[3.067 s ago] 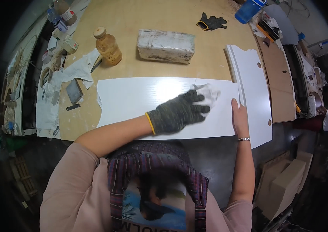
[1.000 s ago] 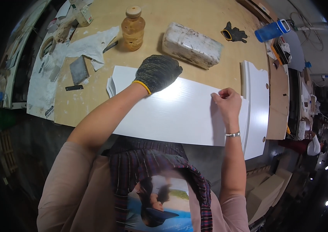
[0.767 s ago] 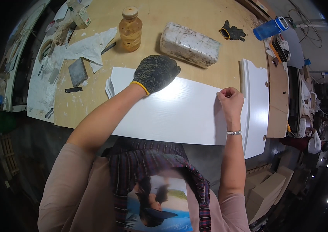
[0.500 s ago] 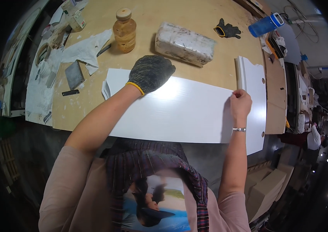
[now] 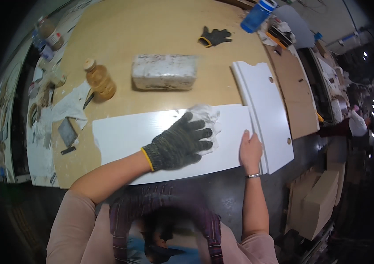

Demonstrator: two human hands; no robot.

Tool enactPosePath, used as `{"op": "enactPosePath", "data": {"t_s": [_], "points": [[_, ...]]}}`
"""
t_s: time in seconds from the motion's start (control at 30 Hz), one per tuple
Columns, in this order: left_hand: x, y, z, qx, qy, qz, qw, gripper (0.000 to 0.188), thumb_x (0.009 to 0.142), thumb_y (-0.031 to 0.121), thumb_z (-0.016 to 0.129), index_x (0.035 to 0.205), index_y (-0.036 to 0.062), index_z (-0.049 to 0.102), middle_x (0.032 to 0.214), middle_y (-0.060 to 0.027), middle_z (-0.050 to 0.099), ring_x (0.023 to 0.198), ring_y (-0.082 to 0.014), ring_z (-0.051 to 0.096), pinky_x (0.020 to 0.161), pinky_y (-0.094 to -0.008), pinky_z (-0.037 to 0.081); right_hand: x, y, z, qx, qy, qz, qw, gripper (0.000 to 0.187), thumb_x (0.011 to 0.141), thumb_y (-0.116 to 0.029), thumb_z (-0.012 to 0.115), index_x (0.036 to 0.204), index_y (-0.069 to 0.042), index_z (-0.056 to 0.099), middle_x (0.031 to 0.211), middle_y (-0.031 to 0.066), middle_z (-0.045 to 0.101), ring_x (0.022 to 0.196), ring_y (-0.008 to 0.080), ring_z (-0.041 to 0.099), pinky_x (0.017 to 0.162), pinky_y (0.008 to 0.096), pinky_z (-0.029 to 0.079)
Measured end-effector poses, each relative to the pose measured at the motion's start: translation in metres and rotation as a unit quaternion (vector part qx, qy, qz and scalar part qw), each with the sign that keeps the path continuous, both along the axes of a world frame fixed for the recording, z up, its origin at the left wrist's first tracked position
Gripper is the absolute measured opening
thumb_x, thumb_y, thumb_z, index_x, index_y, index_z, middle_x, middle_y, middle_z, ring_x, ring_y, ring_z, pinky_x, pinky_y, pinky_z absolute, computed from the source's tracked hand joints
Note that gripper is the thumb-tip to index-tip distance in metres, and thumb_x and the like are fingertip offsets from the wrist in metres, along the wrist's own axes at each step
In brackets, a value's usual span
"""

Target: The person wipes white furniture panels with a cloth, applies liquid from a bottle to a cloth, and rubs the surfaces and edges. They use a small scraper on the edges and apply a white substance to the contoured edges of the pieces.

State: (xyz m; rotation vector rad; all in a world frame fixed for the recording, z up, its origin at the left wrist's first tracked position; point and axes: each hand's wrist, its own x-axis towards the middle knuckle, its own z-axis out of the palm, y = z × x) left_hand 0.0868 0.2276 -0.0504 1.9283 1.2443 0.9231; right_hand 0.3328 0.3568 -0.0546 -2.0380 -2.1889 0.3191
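Observation:
My left hand (image 5: 179, 143), in a dark knit glove with a yellow cuff, presses a crumpled white cloth (image 5: 209, 121) against a glossy white panel (image 5: 125, 143). Its fingers spread over the cloth. My bare right hand (image 5: 251, 152), with a bracelet at the wrist, grips the panel's right end; its thumb and a fingertip show on top, the other fingers are partly hidden. Right beside that end lies another white panel (image 5: 270, 119) with round holes, set at an angle. A pale, smudged wrapped block (image 5: 165, 72) sits beyond the panel.
On the left stand a jar of amber liquid (image 5: 102, 81), a grey block (image 5: 67, 132) and a white rag (image 5: 70, 105). A spare dark glove (image 5: 215, 37) and a blue bottle (image 5: 257, 16) lie at the far right. Cardboard boxes (image 5: 321, 202) stand below the table's right side.
My view has shifted. My left hand has moved right and nearer over the panel, its fingers now spread, with the white cloth showing beneath. My right hand remains at the panel's right end.

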Motion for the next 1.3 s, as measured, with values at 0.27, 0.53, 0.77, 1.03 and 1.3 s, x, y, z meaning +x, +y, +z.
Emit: {"op": "enactPosePath", "data": {"t_s": [0.27, 0.53, 0.77, 1.03, 1.3], "points": [[0.003, 0.096, -0.007, 0.075, 0.11, 0.197, 0.971, 0.03, 0.086, 0.012, 0.063, 0.116, 0.0086, 0.066, 0.122, -0.0154, 0.063, 0.113, -0.0324, 0.059, 0.099, -0.0409, 0.045, -0.018, -0.014, -0.003, 0.021, 0.029, 0.0, 0.999, 0.049, 0.097, -0.044, 0.047, 0.091, 0.002, 0.062, 0.08, 0.023, 0.067, 0.077, 0.0413, 0.066, 0.071, 0.0504, 0.052], [-0.099, -0.001, -0.01, 0.006, 0.195, 0.377, 0.906, 0.027, 0.092, 0.013, 0.057, 0.117, 0.0083, 0.066, 0.111, -0.0157, 0.068, 0.102, -0.0314, 0.065, 0.092, -0.0397, 0.05, -0.012, -0.005, -0.014, 0.194, 0.098, 0.069, 0.974, 0.03, 0.088, -0.029, 0.063, 0.094, 0.001, 0.063, 0.092, 0.0201, 0.063, 0.087, 0.038, 0.06, 0.079, 0.0488, 0.047], [-0.1, -0.007, -0.008, 0.002, 0.243, 0.378, 0.894, 0.027, 0.092, 0.022, 0.058, 0.116, 0.0125, 0.067, 0.116, -0.0104, 0.067, 0.105, -0.0288, 0.064, 0.091, -0.0393, 0.05, -0.087, -0.007, 0.007, 0.119, 0.197, 0.226, 0.947, 0.022, 0.071, -0.018, 0.077, 0.082, -0.002, 0.067, 0.083, 0.0106, 0.059, 0.083, 0.0276, 0.058, 0.071, 0.0395, 0.048], [-0.107, -0.013, -0.011, -0.052, 0.239, 0.382, 0.891, 0.031, 0.093, 0.027, 0.057, 0.118, 0.0117, 0.066, 0.12, -0.0117, 0.066, 0.11, -0.0299, 0.062, 0.095, -0.0411, 0.048, -0.096, 0.01, 0.001, 0.102, 0.19, 0.212, 0.953, 0.024, 0.071, -0.02, 0.078, 0.075, 0.0, 0.065, 0.077, 0.0122, 0.063, 0.065, 0.0254, 0.061, 0.063, 0.0359, 0.051], [-0.107, -0.008, -0.009, -0.07, 0.244, 0.37, 0.894, 0.032, 0.092, 0.028, 0.058, 0.118, 0.0116, 0.066, 0.117, -0.0129, 0.067, 0.102, -0.0323, 0.064, 0.09, -0.0435, 0.05, -0.102, 0.024, 0.012, -0.008, 0.129, 0.201, 0.971, 0.026, 0.072, -0.023, 0.076, 0.08, -0.001, 0.066, 0.09, 0.0166, 0.065, 0.082, 0.0336, 0.063, 0.075, 0.0418, 0.051]]}}
